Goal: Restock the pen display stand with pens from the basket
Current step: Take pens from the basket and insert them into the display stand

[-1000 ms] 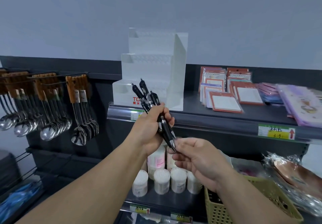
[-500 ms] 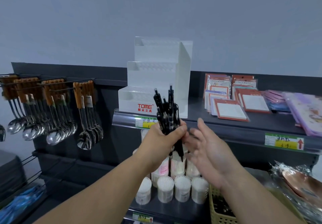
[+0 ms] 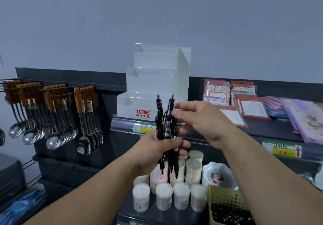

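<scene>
My left hand point(image 3: 155, 150) grips a bundle of several black pens point(image 3: 166, 130), held upright in front of the shelf edge. My right hand point(image 3: 201, 121) pinches the upper part of one pen in that bundle between thumb and forefinger. The white three-tiered pen display stand point(image 3: 157, 83), marked TOME in red, stands on the upper shelf just behind the pens, and I see no pens in its tiers. The yellow-green perforated basket point(image 3: 225, 200) sits at the lower right with dark pens inside, partly hidden by my right forearm.
Wooden-handled spoons point(image 3: 52, 119) hang on hooks to the left. Notepad packs point(image 3: 244, 102) and purple pouches point(image 3: 305, 118) lie on the upper shelf to the right. Cotton swab jars point(image 3: 174, 193) and a small floral dish point(image 3: 218, 175) fill the lower shelf under my hands.
My left hand turned the pen bundle upright and raised it toward the stand. My right hand rose from the bundle's lower end and took hold of one pen near its top.
</scene>
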